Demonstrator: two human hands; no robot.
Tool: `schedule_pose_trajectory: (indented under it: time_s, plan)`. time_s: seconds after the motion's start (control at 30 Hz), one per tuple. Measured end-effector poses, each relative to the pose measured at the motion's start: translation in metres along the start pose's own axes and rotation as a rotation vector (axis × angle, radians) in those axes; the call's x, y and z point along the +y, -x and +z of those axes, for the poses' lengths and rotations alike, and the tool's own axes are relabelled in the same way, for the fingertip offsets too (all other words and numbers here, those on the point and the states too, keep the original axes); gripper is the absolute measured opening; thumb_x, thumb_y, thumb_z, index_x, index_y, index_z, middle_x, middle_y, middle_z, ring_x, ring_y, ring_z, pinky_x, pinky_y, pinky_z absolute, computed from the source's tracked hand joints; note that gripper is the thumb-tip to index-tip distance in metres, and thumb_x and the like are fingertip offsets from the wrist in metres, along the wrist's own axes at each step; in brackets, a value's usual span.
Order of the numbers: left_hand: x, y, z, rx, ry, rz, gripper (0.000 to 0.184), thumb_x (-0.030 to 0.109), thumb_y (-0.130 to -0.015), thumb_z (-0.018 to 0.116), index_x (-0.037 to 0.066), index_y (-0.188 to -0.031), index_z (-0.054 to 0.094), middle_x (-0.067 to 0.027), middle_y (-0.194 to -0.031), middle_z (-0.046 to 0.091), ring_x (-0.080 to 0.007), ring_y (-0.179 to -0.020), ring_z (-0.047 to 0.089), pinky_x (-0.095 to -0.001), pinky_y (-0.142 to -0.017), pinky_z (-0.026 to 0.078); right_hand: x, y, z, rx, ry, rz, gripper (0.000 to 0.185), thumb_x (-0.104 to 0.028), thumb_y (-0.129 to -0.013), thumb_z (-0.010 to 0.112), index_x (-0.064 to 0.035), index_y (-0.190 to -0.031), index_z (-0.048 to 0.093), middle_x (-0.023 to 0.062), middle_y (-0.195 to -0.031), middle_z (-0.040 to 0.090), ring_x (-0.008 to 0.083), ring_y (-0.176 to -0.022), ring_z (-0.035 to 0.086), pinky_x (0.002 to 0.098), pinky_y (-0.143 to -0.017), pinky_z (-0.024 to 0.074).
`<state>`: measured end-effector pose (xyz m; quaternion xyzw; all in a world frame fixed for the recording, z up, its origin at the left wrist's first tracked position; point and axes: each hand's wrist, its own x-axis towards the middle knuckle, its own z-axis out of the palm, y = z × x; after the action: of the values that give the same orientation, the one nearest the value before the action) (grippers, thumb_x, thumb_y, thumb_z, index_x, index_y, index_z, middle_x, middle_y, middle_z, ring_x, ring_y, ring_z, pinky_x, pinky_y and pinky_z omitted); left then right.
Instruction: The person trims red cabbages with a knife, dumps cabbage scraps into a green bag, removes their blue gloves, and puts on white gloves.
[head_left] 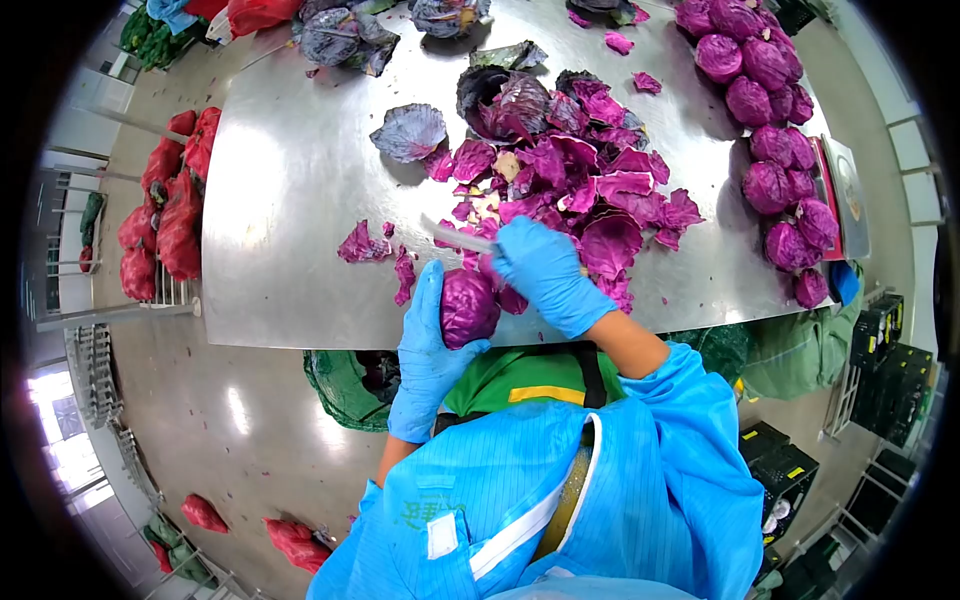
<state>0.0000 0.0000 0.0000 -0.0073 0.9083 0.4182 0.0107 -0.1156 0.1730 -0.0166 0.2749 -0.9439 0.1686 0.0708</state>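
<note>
A small purple cabbage [469, 308] sits at the near edge of the metal table [290, 230], with my left hand [428, 350] in a blue glove wrapped round its left and near sides. Just above and to the right of it, my right hand [545, 272], also gloved in blue, is closed round the handle of a knife [462, 238]. The blade points left over the table, above the cabbage. Beyond my right hand lies a heap of torn purple leaves [610, 240], with pale cut pieces among them. A few loose scraps [362, 244] lie to the left.
Peeled purple cabbages [768, 185] line the table's right side. Dark untrimmed heads [345, 38] stand at the far edge. Red sacks [180, 225] are on a rack at the left. A green bag [335, 385] hangs below the near edge, and black crates [780, 475] stand at the right.
</note>
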Motion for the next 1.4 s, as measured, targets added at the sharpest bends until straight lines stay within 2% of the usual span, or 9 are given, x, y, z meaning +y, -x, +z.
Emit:
schedule_pose_trajectory:
  time_s: [0.3,0.43,0.57,0.63,0.73,1.0,1.1,1.27,1.4]
  plan:
    - [-0.017,0.012,-0.003,0.197,0.626,-0.177,0.112,0.019,-0.058,0.089,0.007,-0.149,0.025,-0.0100,-0.152,0.029,-0.0245,-0.136,0.035,-0.0370,-0.113,0.030,0.056,0.051,-0.019,-0.025,0.023,0.264,0.024,-0.025,-0.075,0.070,-0.0088,-0.086,0.056,0.0117,-0.082,0.056,0.0287,-0.071,0.061,0.0423,-0.060,0.0501]
    - [-0.025,0.012,-0.003,0.198,0.784,-0.175,0.114,0.017,-0.056,0.091,0.006,-0.148,0.026,-0.0099,-0.152,0.029,-0.0235,-0.136,0.035,-0.0380,-0.113,0.031,0.039,0.052,-0.036,0.043,-0.304,0.298,0.039,-0.030,-0.081,0.068,-0.0096,-0.114,0.061,0.0118,-0.089,0.061,0.0271,-0.077,0.064,0.0410,-0.062,0.0518]
    - [-0.022,0.006,0.015,0.106,0.839,-0.036,0.117,0.020,-0.055,0.091,0.006,-0.149,0.023,-0.0108,-0.152,0.028,-0.0248,-0.136,0.034,-0.0400,-0.113,0.031,0.001,0.025,-0.024,-0.213,-0.830,0.195,0.069,-0.034,-0.082,0.073,-0.0145,-0.142,0.044,0.0131,-0.129,0.059,0.0217,-0.115,0.058,0.0315,-0.099,0.0438]
    - [-0.011,0.005,0.023,0.128,0.857,-0.052,0.118,0.020,-0.056,0.091,0.006,-0.149,0.021,-0.0112,-0.152,0.027,-0.0253,-0.136,0.034,-0.0404,-0.113,0.031,-0.001,0.024,0.001,-0.379,-1.121,0.253,0.063,-0.036,-0.085,0.069,-0.0139,-0.139,0.047,0.0130,-0.120,0.062,0.0241,-0.106,0.062,0.0326,-0.091,0.0479]
    - [-0.021,0.004,0.036,0.165,0.823,-0.017,0.116,0.017,-0.058,0.091,0.006,-0.149,0.020,-0.0112,-0.153,0.026,-0.0248,-0.137,0.032,-0.0399,-0.113,0.031,0.000,0.032,0.014,-0.231,-0.725,0.133,0.055,-0.045,-0.087,0.062,-0.0085,-0.127,0.055,0.0153,-0.106,0.062,0.0326,-0.092,0.063,0.0399,-0.079,0.0509]
    - [-0.022,0.008,0.041,0.381,0.983,-0.224,0.106,0.024,-0.067,0.085,0.006,-0.149,0.021,-0.0117,-0.149,0.030,-0.0271,-0.134,0.035,-0.0402,-0.111,0.032,-0.002,0.044,-0.008,0.204,-0.833,0.268,0.015,-0.013,-0.087,0.066,-0.0074,-0.100,0.071,0.0036,-0.079,0.064,0.0089,-0.068,0.058,0.0245,-0.061,0.0478]
    - [-0.028,0.010,0.038,0.397,0.979,-0.249,0.096,0.032,-0.074,0.081,0.006,-0.148,0.024,-0.0128,-0.146,0.035,-0.0279,-0.131,0.040,-0.0420,-0.109,0.035,0.000,0.053,-0.014,0.242,-0.804,0.219,0.017,-0.022,-0.083,0.072,-0.0071,-0.090,0.066,0.0069,-0.070,0.059,0.0188,-0.059,0.057,0.0310,-0.055,0.0470]
    - [-0.031,0.012,0.038,0.437,1.212,-0.342,0.082,0.032,-0.082,0.075,0.007,-0.145,0.029,-0.0121,-0.140,0.042,-0.0280,-0.127,0.045,-0.0444,-0.105,0.040,0.002,0.064,-0.044,0.119,-1.127,0.545,0.015,-0.017,-0.083,0.073,-0.0049,-0.092,0.072,0.0015,-0.072,0.061,0.0051,-0.063,0.053,0.0229,-0.055,0.0441]
    - [-0.030,0.013,0.032,0.421,1.213,-0.417,0.073,0.032,-0.085,0.071,0.010,-0.143,0.032,-0.0098,-0.138,0.045,-0.0280,-0.124,0.048,-0.0456,-0.103,0.042,0.014,0.052,-0.048,0.336,-0.667,0.373,0.051,-0.023,-0.084,0.071,-0.0075,-0.130,0.054,0.0086,-0.101,0.063,0.0144,-0.074,0.058,0.0274,-0.063,0.0487]
